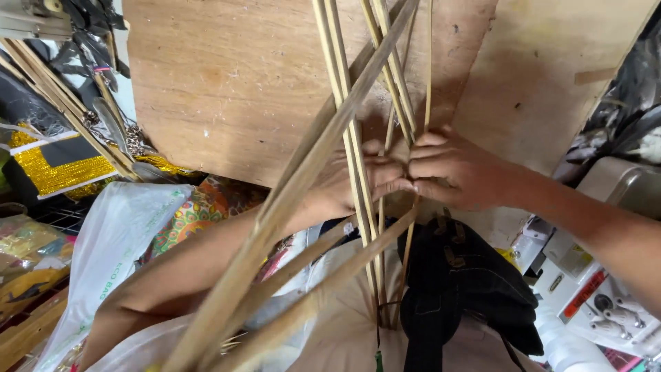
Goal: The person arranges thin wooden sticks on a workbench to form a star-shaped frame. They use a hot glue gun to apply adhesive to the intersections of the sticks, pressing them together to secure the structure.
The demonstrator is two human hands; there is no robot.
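While both hands meet over the plywood board | head: left hand grip closed on thin bamboo strips, right hand grip pinching them at the crossing | step: seemingly binding strips together | next: needs firm hold at the crossing.

1. Plywood board, far centre.
2. White plastic bag, near left.
3. Gold glitter cloth, far left.
4. Dark garment, near centre-right.
5. White machine with red label, near right.
6. Patterned colourful cloth beside the bag.
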